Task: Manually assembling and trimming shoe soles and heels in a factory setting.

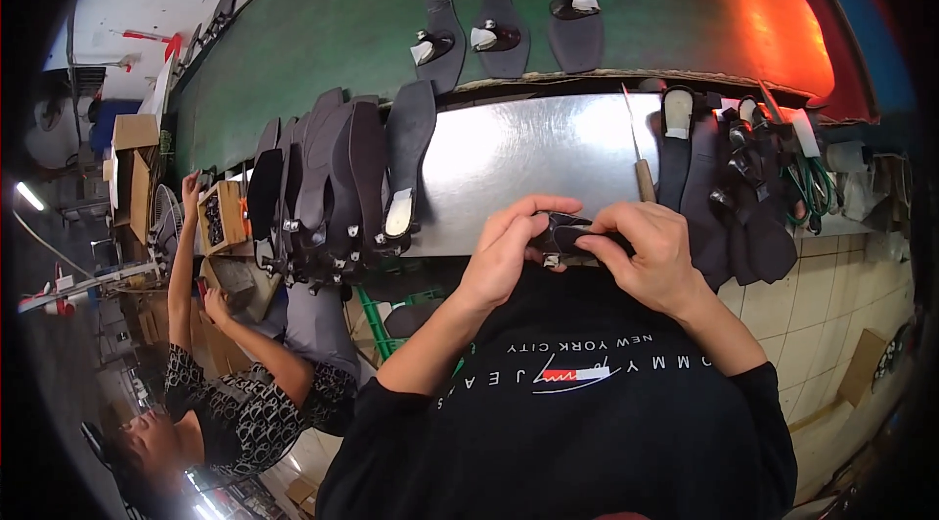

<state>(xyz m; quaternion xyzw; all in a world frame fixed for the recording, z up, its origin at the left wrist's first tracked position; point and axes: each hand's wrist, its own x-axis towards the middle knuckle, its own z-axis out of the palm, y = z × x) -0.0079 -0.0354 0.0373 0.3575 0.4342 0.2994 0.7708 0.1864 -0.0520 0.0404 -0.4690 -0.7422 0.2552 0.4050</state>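
Observation:
Close in front of my chest, my left hand (501, 256) and my right hand (649, 251) are closed on a glossy black sandal strap (561, 226). A small pale, shiny bit shows at its lower edge; my fingers cover much of the rest, so whether a sole is attached cannot be seen. The right thumb and fingers pinch its right side, while the left fingers wrap the other side. Just beyond lies the bare metal work plate (528, 143). A pointed tool with a wooden handle (644, 180) rests by the right hand.
Dark sandal soles (367, 158) line the plate's left; more sandals (699, 178) lie at right. Three sandals (501, 36) with white paper stand on the green belt (323, 41). An orange glow (782, 31) lights its right end. Another person (254, 403) works at left near a wooden box (223, 217).

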